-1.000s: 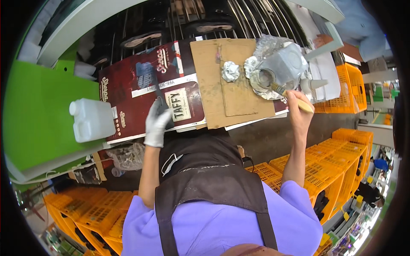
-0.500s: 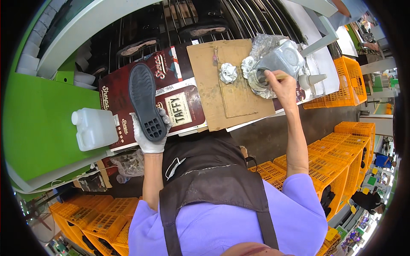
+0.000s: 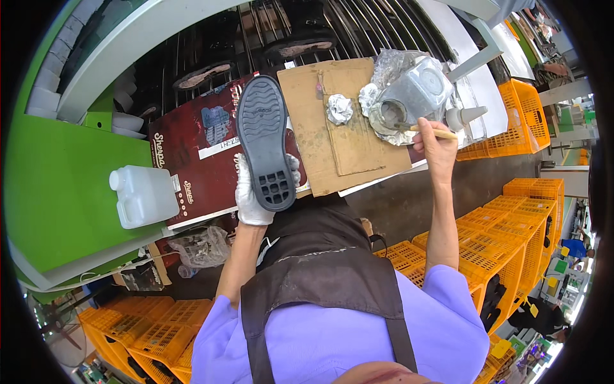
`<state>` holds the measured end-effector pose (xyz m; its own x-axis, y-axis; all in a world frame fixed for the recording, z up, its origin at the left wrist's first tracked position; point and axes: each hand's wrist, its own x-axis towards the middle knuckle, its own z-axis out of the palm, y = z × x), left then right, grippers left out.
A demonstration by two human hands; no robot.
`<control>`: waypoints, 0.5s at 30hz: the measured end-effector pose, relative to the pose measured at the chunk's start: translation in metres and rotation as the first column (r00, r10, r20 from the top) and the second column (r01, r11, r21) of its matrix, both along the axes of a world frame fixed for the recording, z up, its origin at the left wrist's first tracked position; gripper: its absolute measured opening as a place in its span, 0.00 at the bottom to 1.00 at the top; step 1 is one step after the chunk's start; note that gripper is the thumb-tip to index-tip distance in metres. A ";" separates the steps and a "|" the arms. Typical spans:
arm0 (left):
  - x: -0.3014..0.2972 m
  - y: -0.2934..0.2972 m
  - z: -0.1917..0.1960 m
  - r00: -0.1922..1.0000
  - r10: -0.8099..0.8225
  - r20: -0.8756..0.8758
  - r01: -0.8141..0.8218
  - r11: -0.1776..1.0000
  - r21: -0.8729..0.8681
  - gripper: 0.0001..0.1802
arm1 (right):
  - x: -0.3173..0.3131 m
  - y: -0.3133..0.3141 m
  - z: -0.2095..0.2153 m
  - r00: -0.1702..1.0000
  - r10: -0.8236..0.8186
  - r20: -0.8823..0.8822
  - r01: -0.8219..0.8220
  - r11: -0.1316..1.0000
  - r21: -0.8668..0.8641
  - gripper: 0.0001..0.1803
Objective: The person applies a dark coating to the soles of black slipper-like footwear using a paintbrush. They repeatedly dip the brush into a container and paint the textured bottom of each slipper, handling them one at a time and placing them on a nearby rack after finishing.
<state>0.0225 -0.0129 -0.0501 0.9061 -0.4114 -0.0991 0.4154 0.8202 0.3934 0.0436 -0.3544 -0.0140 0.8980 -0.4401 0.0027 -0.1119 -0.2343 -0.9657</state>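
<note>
A dark grey shoe sole (image 3: 263,128), its tread facing up, is gripped near the heel by my left hand (image 3: 251,198) in a white glove. The fingers wrap round its edges above the dark red cardboard. Bare, my right hand (image 3: 435,150) pinches the wooden handle of a brush (image 3: 442,133). The brush's tip points left, at the rim of a cut-open clear plastic container (image 3: 419,86) lying tilted on crumpled wrapping. I cannot make out its contents well. A crumpled white wad (image 3: 339,109) lies on the brown cardboard sheet (image 3: 358,157) between my hands.
A white squeeze bottle (image 3: 464,118) lies right of the container. At left, a white jug (image 3: 147,195) stands by the green surface (image 3: 64,192). Dark boots (image 3: 300,45) rest on the metal roller rack beyond. Orange crates (image 3: 499,237) line the floor to the right.
My left hand has carried the sole to the right, over the edge of the brown cardboard. My right hand has drawn the brush back from the container's mouth, toward me and slightly right.
</note>
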 end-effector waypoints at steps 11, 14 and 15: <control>0.007 -0.011 0.005 0.966 0.048 0.255 -0.118 0.957 0.266 0.41 | 0.014 -0.017 0.037 0.767 0.584 -0.265 -0.618 0.560 -0.552 0.09; 0.010 -0.012 0.001 0.968 0.105 0.226 -0.188 0.902 0.388 0.40 | 0.018 -0.027 0.040 0.701 0.648 -0.298 -0.690 0.510 -0.513 0.10; 0.011 -0.011 -0.002 0.963 0.116 0.245 -0.206 0.900 0.384 0.39 | 0.019 -0.029 0.046 0.688 0.652 -0.319 -0.711 0.514 -0.480 0.10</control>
